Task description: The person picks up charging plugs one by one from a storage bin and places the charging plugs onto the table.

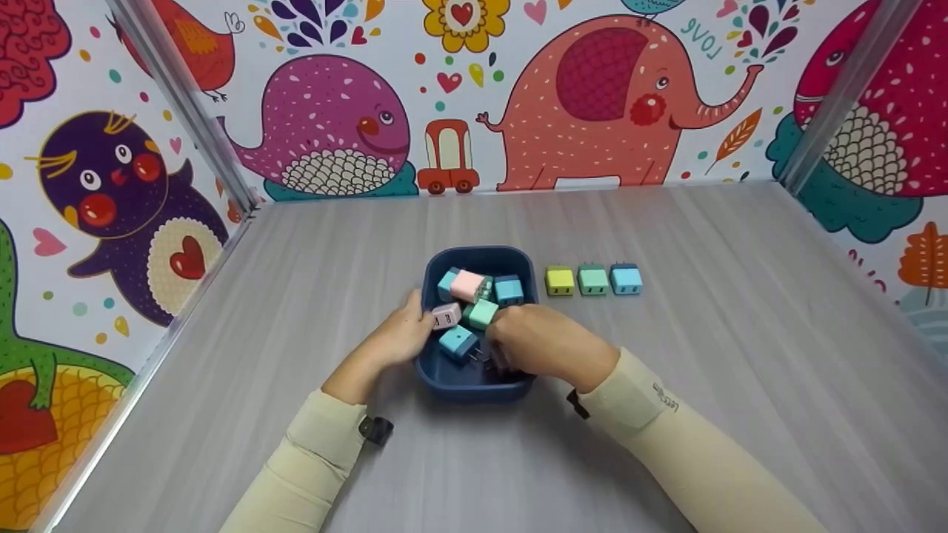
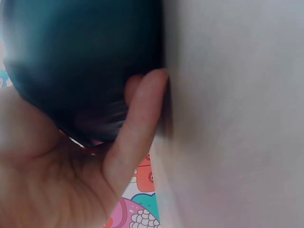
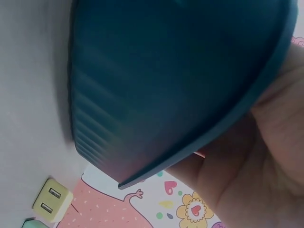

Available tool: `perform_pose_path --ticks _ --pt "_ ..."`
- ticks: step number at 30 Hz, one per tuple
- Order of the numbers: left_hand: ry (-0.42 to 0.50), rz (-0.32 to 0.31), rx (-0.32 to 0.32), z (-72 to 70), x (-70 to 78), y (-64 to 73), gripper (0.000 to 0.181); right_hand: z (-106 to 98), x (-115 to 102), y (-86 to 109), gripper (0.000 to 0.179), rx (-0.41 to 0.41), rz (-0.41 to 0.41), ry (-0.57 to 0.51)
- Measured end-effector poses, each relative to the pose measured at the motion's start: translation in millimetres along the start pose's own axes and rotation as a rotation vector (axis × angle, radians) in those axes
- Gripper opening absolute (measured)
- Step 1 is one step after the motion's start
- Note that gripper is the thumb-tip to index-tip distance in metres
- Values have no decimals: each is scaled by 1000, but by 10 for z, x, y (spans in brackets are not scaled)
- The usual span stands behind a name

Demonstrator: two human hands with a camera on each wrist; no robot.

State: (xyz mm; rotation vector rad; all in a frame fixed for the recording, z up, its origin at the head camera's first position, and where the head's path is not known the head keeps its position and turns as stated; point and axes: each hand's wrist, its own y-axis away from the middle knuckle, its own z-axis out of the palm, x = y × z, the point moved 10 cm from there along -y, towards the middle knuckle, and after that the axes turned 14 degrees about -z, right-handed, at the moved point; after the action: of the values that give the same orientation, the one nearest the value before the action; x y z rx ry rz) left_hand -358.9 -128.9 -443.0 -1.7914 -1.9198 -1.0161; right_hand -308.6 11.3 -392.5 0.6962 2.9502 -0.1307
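A dark blue plastic bin (image 1: 474, 392) holds several USB charger plugs in blue, green and pink. At its left side my left hand (image 1: 400, 329) grips the wall, thumb at the rim near a pale pink charger (image 1: 446, 317); the left wrist view shows fingers against the outer wall. My right hand (image 1: 544, 344) reaches over the right rim, fingers down inside. Beside those fingers lie a blue charger (image 1: 458, 342) with metal prongs and a mint green charger (image 1: 483, 314). I cannot tell what the right fingertips hold.
Right of the bin stand a yellow charger (image 1: 560, 281), a green charger (image 1: 592, 280) and a light blue charger (image 1: 626, 279) in a row. The grey table (image 1: 711, 414) meets walls printed with cartoon animals at the back and sides.
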Motion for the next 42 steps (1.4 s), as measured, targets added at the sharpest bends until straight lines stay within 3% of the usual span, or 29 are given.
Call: perform_pose_path --ticks 27,34,42 --pt "24 19 13 -8 7 6 49 31 6 1 16 -59 72 77" --pt "20 18 19 -14 11 11 49 -11 2 -7 27 -21 53 188" --pt "17 16 18 -16 21 19 46 -38 5 8 15 -59 59 50"
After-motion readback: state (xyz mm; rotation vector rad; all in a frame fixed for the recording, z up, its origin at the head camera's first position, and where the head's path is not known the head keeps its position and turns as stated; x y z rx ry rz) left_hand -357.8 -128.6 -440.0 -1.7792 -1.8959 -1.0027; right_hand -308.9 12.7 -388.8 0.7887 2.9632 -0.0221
